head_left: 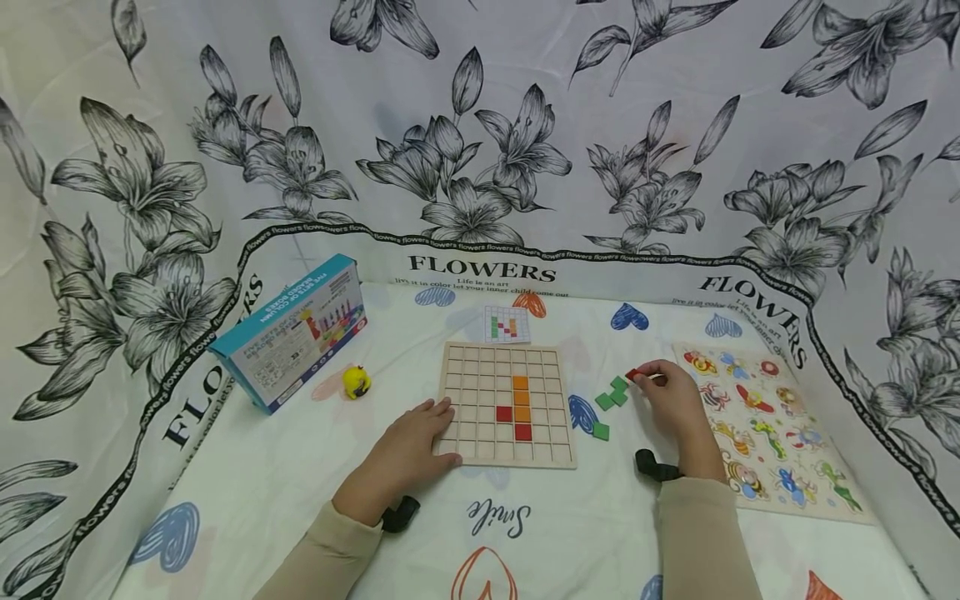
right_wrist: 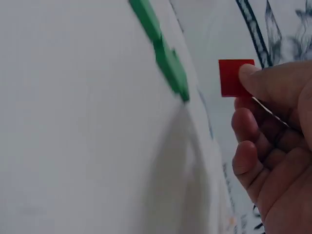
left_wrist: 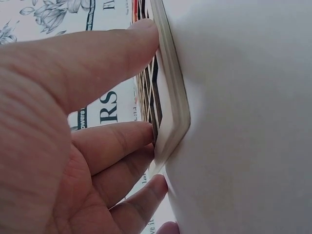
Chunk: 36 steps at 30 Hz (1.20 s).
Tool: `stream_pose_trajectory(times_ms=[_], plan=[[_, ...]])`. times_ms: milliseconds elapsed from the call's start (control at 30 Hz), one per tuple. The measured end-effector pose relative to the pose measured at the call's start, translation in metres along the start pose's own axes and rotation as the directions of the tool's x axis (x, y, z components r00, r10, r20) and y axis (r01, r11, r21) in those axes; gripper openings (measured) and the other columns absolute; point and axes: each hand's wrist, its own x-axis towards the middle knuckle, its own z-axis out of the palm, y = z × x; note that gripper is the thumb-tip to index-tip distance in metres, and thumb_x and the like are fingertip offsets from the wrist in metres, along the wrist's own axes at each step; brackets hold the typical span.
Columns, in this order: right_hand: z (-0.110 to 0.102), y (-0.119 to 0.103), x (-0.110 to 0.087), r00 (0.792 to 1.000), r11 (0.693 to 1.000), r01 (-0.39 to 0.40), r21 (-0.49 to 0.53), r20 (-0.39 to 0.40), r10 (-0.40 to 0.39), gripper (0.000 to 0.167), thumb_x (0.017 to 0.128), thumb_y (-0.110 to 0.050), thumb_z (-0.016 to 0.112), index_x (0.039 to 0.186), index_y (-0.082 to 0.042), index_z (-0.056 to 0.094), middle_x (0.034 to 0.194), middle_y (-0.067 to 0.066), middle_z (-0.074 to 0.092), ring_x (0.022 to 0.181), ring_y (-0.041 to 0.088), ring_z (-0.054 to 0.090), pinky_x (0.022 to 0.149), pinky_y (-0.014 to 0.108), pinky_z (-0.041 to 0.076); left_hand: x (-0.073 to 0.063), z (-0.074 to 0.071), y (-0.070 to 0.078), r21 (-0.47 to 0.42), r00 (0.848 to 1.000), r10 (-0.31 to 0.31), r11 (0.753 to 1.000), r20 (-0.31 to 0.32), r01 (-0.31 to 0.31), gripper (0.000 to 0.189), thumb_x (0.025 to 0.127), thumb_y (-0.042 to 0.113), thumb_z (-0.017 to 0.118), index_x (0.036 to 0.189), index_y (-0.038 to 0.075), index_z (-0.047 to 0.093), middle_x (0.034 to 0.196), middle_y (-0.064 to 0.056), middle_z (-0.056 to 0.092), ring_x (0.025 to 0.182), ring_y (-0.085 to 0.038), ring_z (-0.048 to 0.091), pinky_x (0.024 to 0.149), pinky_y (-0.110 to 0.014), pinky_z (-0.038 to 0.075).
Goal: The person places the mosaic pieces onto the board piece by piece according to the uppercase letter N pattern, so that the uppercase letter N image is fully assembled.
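Note:
A wooden grid board lies in the middle of the table, with orange tiles in a column and two red tiles in its cells. My left hand rests on the board's left edge, thumb and fingers fairly straight; the left wrist view shows the fingertips touching the board's rim. Between thumb and fingers my right hand pinches a red square tile, held up to the right of the board. Several green tiles lie on the cloth just left of that hand.
Behind the board lies a small pattern card with coloured squares. A blue box stands at the left, near a yellow toy. To the right is an insect puzzle board, partly behind the right forearm. A flowered curtain encloses the table.

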Motion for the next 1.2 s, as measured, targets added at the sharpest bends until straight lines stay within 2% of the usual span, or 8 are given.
stream_pose_trajectory(times_ms=[133,233,333,400,533,667,933,1200], plan=[[0.024,-0.047,-0.009,0.990,0.990,0.136,0.023,-0.028,-0.136,0.021,0.112,-0.023,0.063,0.127,-0.009,0.070,0.123,0.014,0.072,0.110,0.030,0.064,0.087,0.034,0.055,0.000,0.000,0.000,0.006,1.000,-0.002,1.000,0.003,0.002,0.077,0.093,0.035,0.087,0.157,0.003,0.058,0.170,-0.009,0.049,0.161,-0.037,0.040,0.130,-0.061,0.036],[0.055,-0.086,-0.018,0.967,0.967,0.254,0.031,0.030,-0.255,0.017,0.110,-0.019,0.066,0.122,-0.011,0.074,0.118,0.010,0.077,0.106,0.028,0.067,0.085,0.035,0.057,0.000,0.000,-0.001,0.000,1.000,0.000,1.000,0.004,0.000,0.077,0.093,0.035,0.087,0.157,0.003,0.058,0.170,-0.009,0.049,0.162,-0.038,0.040,0.130,-0.061,0.035],[0.091,-0.114,-0.023,0.936,0.941,0.336,0.028,0.098,-0.337,0.011,0.108,-0.017,0.069,0.115,-0.015,0.078,0.107,0.004,0.078,0.096,0.024,0.065,0.080,0.035,0.055,0.001,0.001,-0.002,-0.010,1.000,0.001,1.000,0.006,-0.001,0.077,0.093,0.036,0.087,0.157,0.003,0.058,0.171,-0.008,0.048,0.162,-0.038,0.039,0.131,-0.061,0.034],[0.112,-0.126,-0.023,0.915,0.926,0.378,0.016,0.144,-0.377,0.009,0.107,-0.017,0.071,0.111,-0.016,0.079,0.101,0.000,0.076,0.089,0.021,0.062,0.077,0.034,0.054,0.001,0.002,-0.003,-0.018,1.000,-0.001,1.000,0.010,0.001,0.077,0.093,0.036,0.087,0.157,0.004,0.058,0.171,-0.008,0.048,0.163,-0.038,0.038,0.131,-0.061,0.033],[0.141,-0.140,-0.020,0.897,0.919,0.393,-0.026,0.229,-0.378,0.007,0.107,-0.019,0.071,0.108,-0.020,0.078,0.094,-0.004,0.073,0.082,0.018,0.062,0.077,0.035,0.055,0.002,0.002,-0.004,-0.010,1.000,-0.004,1.000,0.012,0.004,0.078,0.093,0.037,0.087,0.158,0.005,0.057,0.171,-0.007,0.048,0.162,-0.037,0.038,0.131,-0.061,0.033],[0.152,-0.147,-0.018,0.907,0.935,0.349,-0.061,0.272,-0.320,0.006,0.107,-0.021,0.070,0.108,-0.022,0.076,0.095,-0.004,0.072,0.083,0.018,0.063,0.078,0.036,0.057,0.002,0.002,-0.003,-0.001,1.000,-0.007,1.000,0.016,0.007,0.079,0.093,0.037,0.087,0.158,0.005,0.057,0.171,-0.007,0.048,0.162,-0.037,0.039,0.131,-0.060,0.034],[0.151,-0.148,-0.019,0.923,0.942,0.320,-0.104,0.260,-0.285,0.006,0.105,-0.019,0.072,0.105,-0.024,0.075,0.099,-0.004,0.072,0.090,0.021,0.063,0.085,0.039,0.057,0.003,0.001,-0.001,0.007,1.000,-0.007,1.000,0.021,0.007,0.079,0.093,0.038,0.087,0.158,0.005,0.057,0.171,-0.007,0.048,0.163,-0.036,0.039,0.131,-0.060,0.034],[0.149,-0.149,-0.028,0.881,0.918,0.385,-0.096,0.336,-0.334,0.006,0.106,-0.018,0.072,0.102,-0.019,0.076,0.098,-0.002,0.070,0.084,0.020,0.062,0.078,0.037,0.055,-0.001,-0.002,0.001,-0.006,1.000,-0.007,1.000,0.018,0.007,0.078,0.094,0.036,0.087,0.158,0.004,0.057,0.171,-0.008,0.048,0.162,-0.037,0.039,0.131,-0.061,0.033]])
